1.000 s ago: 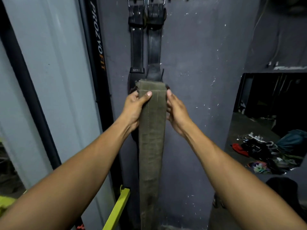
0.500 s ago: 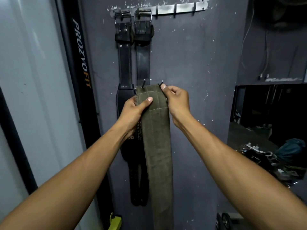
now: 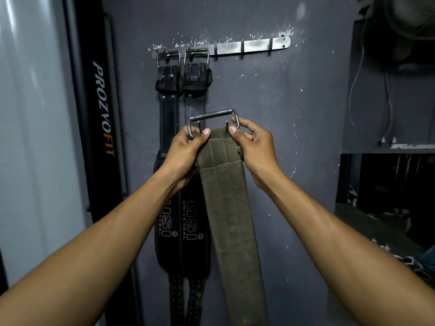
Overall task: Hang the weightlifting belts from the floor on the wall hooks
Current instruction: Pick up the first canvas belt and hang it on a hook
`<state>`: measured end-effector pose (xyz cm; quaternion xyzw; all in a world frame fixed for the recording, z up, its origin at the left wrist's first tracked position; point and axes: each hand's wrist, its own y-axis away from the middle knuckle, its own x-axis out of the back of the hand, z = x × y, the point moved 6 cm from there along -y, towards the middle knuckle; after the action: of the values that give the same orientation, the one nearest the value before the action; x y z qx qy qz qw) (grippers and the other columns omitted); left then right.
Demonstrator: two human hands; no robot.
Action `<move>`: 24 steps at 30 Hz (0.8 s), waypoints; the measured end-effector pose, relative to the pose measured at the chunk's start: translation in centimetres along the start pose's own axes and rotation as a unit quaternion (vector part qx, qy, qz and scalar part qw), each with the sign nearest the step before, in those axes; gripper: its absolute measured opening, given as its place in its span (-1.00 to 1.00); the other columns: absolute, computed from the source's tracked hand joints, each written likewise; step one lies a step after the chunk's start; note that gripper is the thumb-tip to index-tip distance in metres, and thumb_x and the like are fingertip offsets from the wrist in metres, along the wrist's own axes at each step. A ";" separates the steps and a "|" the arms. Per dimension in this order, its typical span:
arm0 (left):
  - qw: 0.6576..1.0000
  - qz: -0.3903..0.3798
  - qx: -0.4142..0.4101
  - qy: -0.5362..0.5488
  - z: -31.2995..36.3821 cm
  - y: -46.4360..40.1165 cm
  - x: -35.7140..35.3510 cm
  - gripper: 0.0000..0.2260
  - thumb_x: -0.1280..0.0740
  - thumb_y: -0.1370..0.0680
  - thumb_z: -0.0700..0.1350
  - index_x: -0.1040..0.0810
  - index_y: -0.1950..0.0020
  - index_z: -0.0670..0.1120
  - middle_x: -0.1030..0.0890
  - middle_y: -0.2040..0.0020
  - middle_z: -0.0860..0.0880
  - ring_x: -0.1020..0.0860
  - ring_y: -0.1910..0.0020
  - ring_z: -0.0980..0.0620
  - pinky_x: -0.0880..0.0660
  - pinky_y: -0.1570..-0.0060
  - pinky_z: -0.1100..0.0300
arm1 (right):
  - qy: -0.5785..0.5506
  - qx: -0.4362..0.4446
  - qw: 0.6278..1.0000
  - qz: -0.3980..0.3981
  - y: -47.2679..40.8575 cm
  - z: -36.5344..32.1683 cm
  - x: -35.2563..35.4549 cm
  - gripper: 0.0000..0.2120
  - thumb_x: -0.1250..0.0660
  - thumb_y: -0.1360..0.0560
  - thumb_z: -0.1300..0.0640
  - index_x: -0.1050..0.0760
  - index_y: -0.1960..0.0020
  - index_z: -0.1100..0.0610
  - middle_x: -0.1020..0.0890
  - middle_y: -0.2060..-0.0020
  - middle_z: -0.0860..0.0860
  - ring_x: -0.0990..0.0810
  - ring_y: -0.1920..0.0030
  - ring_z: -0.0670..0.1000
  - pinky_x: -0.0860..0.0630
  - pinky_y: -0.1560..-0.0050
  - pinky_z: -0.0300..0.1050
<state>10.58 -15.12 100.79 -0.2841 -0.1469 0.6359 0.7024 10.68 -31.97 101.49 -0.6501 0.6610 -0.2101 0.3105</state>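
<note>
Both hands pinch the top end of a long olive-green canvas weightlifting belt (image 3: 227, 196), the left hand (image 3: 186, 149) and the right hand (image 3: 253, 147) each clamped beside its steel double-prong buckle (image 3: 213, 118), held below the metal wall hook rail (image 3: 247, 47). The belt looks thick, stiff and fairly heavy; the buckle frame seems the sensible hold. Two black leather belts (image 3: 181, 208) hang alongside. Its lower end is cut off.

A dark grey wall (image 3: 282, 95) with chipped paint fills the view. A black banner (image 3: 103, 109) stands left of the grip. Right, a fan (image 3: 409, 31) above a dim opening (image 3: 388, 196).
</note>
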 end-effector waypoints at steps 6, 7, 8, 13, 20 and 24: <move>1.000 0.017 -0.016 0.013 0.6 -2.9 -1.7 -0.84 -0.39 -0.61 -0.10 -0.42 0.00 -0.10 -0.66 0.24 -0.04 -0.64 0.29 0.05 -0.61 0.28 0.14 | 0.020 0.013 0.999 -0.032 -3.2 -1.0 1.2 -0.74 -0.37 -0.65 0.22 -0.56 -0.33 0.13 -0.77 0.17 0.11 -0.74 0.24 -0.01 -0.69 0.20 -0.12; 1.000 0.017 -0.017 0.013 0.6 -3.4 -1.9 -0.84 -0.39 -0.61 -0.11 -0.43 0.04 -0.09 -0.66 0.25 -0.05 -0.64 0.30 0.04 -0.61 0.29 0.14 | 0.027 0.013 0.999 -0.046 -3.7 -1.1 1.2 -0.74 -0.37 -0.65 0.22 -0.55 -0.33 0.12 -0.76 0.17 0.11 -0.74 0.25 -0.02 -0.67 0.23 -0.14; 1.000 0.019 -0.022 0.012 0.8 -3.8 -2.0 -0.84 -0.39 -0.61 -0.12 -0.43 0.08 -0.07 -0.66 0.27 -0.04 -0.64 0.31 0.05 -0.60 0.30 0.14 | 0.034 0.014 0.998 -0.058 -4.1 -1.2 1.3 -0.73 -0.39 -0.64 0.21 -0.54 -0.33 0.12 -0.76 0.17 0.11 -0.74 0.25 -0.02 -0.66 0.24 -0.15; 0.999 0.011 -0.042 -0.020 0.7 -6.3 -3.0 -0.81 -0.39 -0.61 -0.12 -0.42 0.14 -0.06 -0.64 0.30 -0.03 -0.63 0.36 0.08 -0.59 0.34 0.18 | 0.087 0.049 0.995 -0.023 -6.5 -0.4 2.3 -0.84 -0.49 -0.58 0.01 -0.64 -0.04 0.09 -0.78 0.14 0.17 -0.76 0.17 0.05 -0.67 0.18 -0.03; 0.987 -0.048 -0.121 -0.096 1.3 -10.9 -3.0 -0.82 -0.36 -0.62 0.03 -0.46 0.05 -0.04 -0.65 0.19 0.00 -0.64 0.20 0.07 -0.60 0.14 0.13 | 0.123 0.099 0.985 0.065 -11.1 -0.1 2.8 -0.51 -0.45 -0.57 -0.13 -0.62 0.12 0.35 -0.72 0.22 0.31 -0.74 0.22 0.31 -0.66 0.28 0.19; 0.981 -0.079 -0.159 -0.082 1.6 -13.8 -2.5 -0.79 -0.28 -0.67 0.02 -0.46 -0.03 -0.12 -0.62 0.17 -0.03 -0.61 0.21 0.09 -0.57 0.17 0.22 | 0.139 0.117 0.981 0.071 -14.5 0.0 2.2 -0.52 -0.46 -0.52 -0.19 -0.58 0.28 0.22 -0.65 0.38 0.20 -0.62 0.37 0.12 -0.59 0.31 0.21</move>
<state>20.45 -17.63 110.55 -0.3271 -0.3252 0.5682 0.6815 21.32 -35.10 111.10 -0.5250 0.7131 -0.3519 0.3034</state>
